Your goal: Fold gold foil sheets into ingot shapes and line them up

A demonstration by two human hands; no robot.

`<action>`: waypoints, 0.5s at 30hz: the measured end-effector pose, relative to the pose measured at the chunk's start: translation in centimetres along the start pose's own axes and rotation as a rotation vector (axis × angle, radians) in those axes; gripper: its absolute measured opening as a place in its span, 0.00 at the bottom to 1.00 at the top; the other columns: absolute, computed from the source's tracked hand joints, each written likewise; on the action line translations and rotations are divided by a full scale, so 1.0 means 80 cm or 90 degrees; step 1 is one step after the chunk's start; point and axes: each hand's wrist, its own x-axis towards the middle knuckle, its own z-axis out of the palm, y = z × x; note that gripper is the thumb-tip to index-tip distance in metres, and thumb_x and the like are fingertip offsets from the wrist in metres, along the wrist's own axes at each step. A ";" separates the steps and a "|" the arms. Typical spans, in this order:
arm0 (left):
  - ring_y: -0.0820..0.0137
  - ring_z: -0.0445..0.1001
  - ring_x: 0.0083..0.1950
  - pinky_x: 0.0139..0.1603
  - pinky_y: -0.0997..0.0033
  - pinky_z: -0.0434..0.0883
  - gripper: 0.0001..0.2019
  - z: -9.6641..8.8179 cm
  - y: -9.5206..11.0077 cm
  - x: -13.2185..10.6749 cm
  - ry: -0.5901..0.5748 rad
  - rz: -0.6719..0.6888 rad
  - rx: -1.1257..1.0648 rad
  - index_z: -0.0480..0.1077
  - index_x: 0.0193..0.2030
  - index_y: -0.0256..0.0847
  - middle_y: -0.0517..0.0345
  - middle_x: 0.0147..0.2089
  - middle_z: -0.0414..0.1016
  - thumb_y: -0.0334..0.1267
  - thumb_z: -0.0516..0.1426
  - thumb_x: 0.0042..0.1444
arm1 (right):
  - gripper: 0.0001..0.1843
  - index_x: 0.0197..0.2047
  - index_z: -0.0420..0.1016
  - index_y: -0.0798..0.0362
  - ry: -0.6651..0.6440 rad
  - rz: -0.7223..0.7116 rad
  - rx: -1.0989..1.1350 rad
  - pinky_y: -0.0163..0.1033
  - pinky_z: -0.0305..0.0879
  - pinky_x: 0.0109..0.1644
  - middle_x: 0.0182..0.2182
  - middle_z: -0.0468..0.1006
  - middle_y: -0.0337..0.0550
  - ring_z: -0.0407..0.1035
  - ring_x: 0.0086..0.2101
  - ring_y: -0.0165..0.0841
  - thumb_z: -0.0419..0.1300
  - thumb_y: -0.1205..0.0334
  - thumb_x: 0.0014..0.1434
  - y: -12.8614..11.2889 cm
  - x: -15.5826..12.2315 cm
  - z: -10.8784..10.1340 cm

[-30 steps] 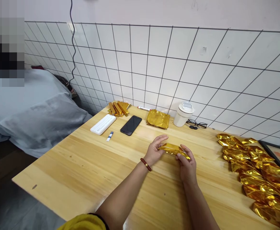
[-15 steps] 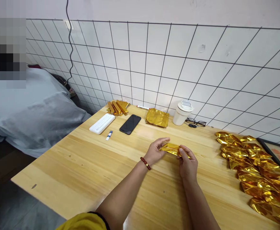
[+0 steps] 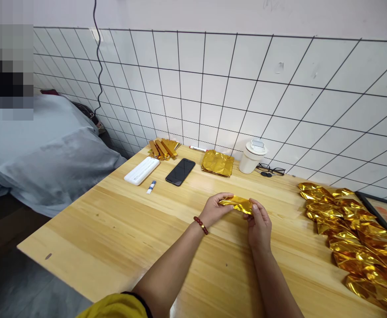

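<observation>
A folded piece of gold foil paper (image 3: 238,203) is held between my two hands, just above the wooden table (image 3: 120,238). My left hand (image 3: 215,210), with a dark red bead bracelet on its wrist, grips the left end between thumb and fingers. At the right end, my right hand (image 3: 259,223) pinches the foil with its thumb on top; some of its fingers are hidden behind. Shiny folded gold foil pieces (image 3: 352,234) lie in rows to the right of my hands. A stack of flat gold foil sheets (image 3: 217,163) rests beyond them near the wall.
A black phone (image 3: 180,172), a white power bank (image 3: 142,171) and a small white-blue tube (image 3: 151,187) lie left of centre. Gold strips (image 3: 163,149), a marker (image 3: 198,149), a lidded white cup (image 3: 252,156) and glasses (image 3: 271,169) line the tiled wall. A person in grey (image 3: 47,150) sits at left.
My left fingers have closed onto the foil's left end, and the foil has tilted and puffed slightly. My right hand has shifted a little along the right end.
</observation>
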 end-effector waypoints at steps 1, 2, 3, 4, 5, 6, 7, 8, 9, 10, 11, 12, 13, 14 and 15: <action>0.59 0.78 0.52 0.58 0.57 0.73 0.24 0.000 0.001 0.000 0.000 -0.002 -0.001 0.79 0.47 0.37 0.46 0.50 0.81 0.40 0.73 0.41 | 0.22 0.46 0.80 0.48 -0.009 0.000 0.010 0.34 0.66 0.32 0.39 0.78 0.39 0.68 0.31 0.28 0.70 0.49 0.49 -0.001 -0.001 0.000; 0.59 0.78 0.51 0.58 0.57 0.73 0.23 -0.001 0.003 0.000 0.003 -0.001 -0.004 0.79 0.46 0.37 0.47 0.50 0.81 0.40 0.72 0.41 | 0.23 0.47 0.79 0.48 -0.018 0.000 0.015 0.34 0.66 0.33 0.38 0.78 0.39 0.68 0.30 0.28 0.70 0.51 0.48 -0.002 -0.001 0.000; 0.58 0.78 0.51 0.58 0.57 0.72 0.23 -0.001 0.004 0.000 0.010 0.002 -0.008 0.80 0.46 0.38 0.47 0.50 0.81 0.39 0.72 0.40 | 0.25 0.49 0.78 0.47 -0.026 -0.001 0.017 0.35 0.66 0.34 0.38 0.78 0.39 0.68 0.30 0.28 0.70 0.52 0.47 -0.003 -0.001 -0.001; 0.58 0.78 0.51 0.58 0.57 0.72 0.23 -0.002 0.006 0.000 0.020 0.007 -0.013 0.80 0.46 0.38 0.47 0.49 0.81 0.39 0.72 0.40 | 0.27 0.50 0.77 0.47 -0.032 -0.003 0.017 0.36 0.66 0.35 0.38 0.78 0.39 0.68 0.31 0.28 0.71 0.54 0.46 -0.003 -0.001 -0.001; 0.58 0.78 0.52 0.58 0.57 0.72 0.23 -0.002 0.008 0.000 0.029 0.011 -0.018 0.80 0.46 0.38 0.47 0.49 0.82 0.39 0.72 0.40 | 0.28 0.51 0.77 0.47 -0.037 -0.003 0.016 0.36 0.66 0.36 0.39 0.78 0.39 0.69 0.32 0.29 0.71 0.56 0.44 -0.003 0.000 -0.001; 0.57 0.78 0.52 0.59 0.56 0.72 0.23 -0.002 0.010 0.000 0.038 0.014 -0.023 0.80 0.46 0.38 0.47 0.49 0.82 0.38 0.71 0.40 | 0.30 0.51 0.77 0.47 -0.038 -0.003 0.016 0.37 0.66 0.37 0.39 0.78 0.39 0.69 0.33 0.30 0.72 0.58 0.42 -0.002 0.000 -0.001; 0.56 0.78 0.52 0.59 0.56 0.72 0.22 -0.002 0.012 0.000 0.043 0.015 -0.027 0.80 0.46 0.38 0.47 0.50 0.82 0.38 0.71 0.41 | 0.30 0.50 0.77 0.48 -0.037 0.000 0.017 0.37 0.66 0.38 0.39 0.79 0.39 0.70 0.34 0.31 0.73 0.60 0.40 -0.002 0.001 -0.001; 0.56 0.78 0.53 0.59 0.56 0.71 0.21 -0.002 0.013 0.000 0.047 0.015 -0.031 0.81 0.46 0.38 0.47 0.50 0.82 0.38 0.70 0.41 | 0.31 0.49 0.78 0.48 -0.033 0.006 0.017 0.37 0.66 0.38 0.39 0.79 0.39 0.70 0.34 0.31 0.73 0.61 0.39 -0.001 0.001 -0.001; 0.55 0.78 0.53 0.59 0.55 0.71 0.20 -0.002 0.014 0.000 0.050 0.015 -0.034 0.81 0.45 0.37 0.46 0.50 0.82 0.38 0.70 0.42 | 0.30 0.48 0.78 0.49 -0.027 0.011 0.016 0.37 0.66 0.38 0.38 0.79 0.39 0.69 0.33 0.30 0.73 0.61 0.38 0.000 0.002 0.000; 0.55 0.78 0.53 0.59 0.55 0.71 0.19 -0.002 0.015 0.000 0.052 0.014 -0.035 0.82 0.44 0.37 0.46 0.49 0.82 0.39 0.70 0.42 | 0.28 0.46 0.79 0.49 -0.019 0.015 0.013 0.36 0.65 0.37 0.37 0.79 0.39 0.68 0.32 0.29 0.73 0.61 0.38 0.001 0.003 0.000; 0.54 0.78 0.53 0.59 0.55 0.71 0.18 -0.002 0.015 0.000 0.056 0.014 -0.034 0.82 0.43 0.37 0.45 0.49 0.82 0.39 0.69 0.42 | 0.26 0.45 0.80 0.50 -0.012 0.017 0.009 0.36 0.65 0.35 0.36 0.79 0.39 0.67 0.30 0.28 0.73 0.60 0.39 0.002 0.003 0.000; 0.55 0.78 0.52 0.59 0.56 0.71 0.18 -0.002 0.014 0.001 0.060 0.014 -0.032 0.82 0.42 0.37 0.45 0.48 0.82 0.39 0.69 0.42 | 0.24 0.43 0.80 0.51 -0.005 0.017 0.003 0.36 0.65 0.34 0.35 0.80 0.39 0.66 0.28 0.27 0.73 0.58 0.40 0.003 0.004 0.000; 0.55 0.78 0.52 0.58 0.56 0.71 0.17 -0.002 0.013 0.001 0.066 0.013 -0.031 0.82 0.42 0.37 0.46 0.47 0.82 0.39 0.69 0.43 | 0.22 0.42 0.81 0.51 0.001 0.015 -0.002 0.35 0.64 0.33 0.35 0.80 0.39 0.65 0.27 0.26 0.73 0.57 0.41 0.003 0.004 0.000; 0.56 0.78 0.51 0.57 0.58 0.72 0.17 -0.002 0.011 0.002 0.071 0.010 -0.031 0.83 0.41 0.37 0.46 0.47 0.83 0.39 0.69 0.43 | 0.21 0.41 0.81 0.51 0.008 0.014 -0.006 0.35 0.64 0.32 0.35 0.80 0.39 0.65 0.26 0.26 0.73 0.56 0.41 0.004 0.005 -0.001; 0.57 0.79 0.49 0.54 0.59 0.72 0.16 -0.003 0.009 0.003 0.077 0.006 -0.034 0.83 0.41 0.38 0.47 0.46 0.83 0.40 0.69 0.43 | 0.21 0.40 0.81 0.52 0.014 0.015 -0.008 0.35 0.64 0.31 0.35 0.80 0.39 0.65 0.25 0.26 0.73 0.55 0.41 0.004 0.005 -0.001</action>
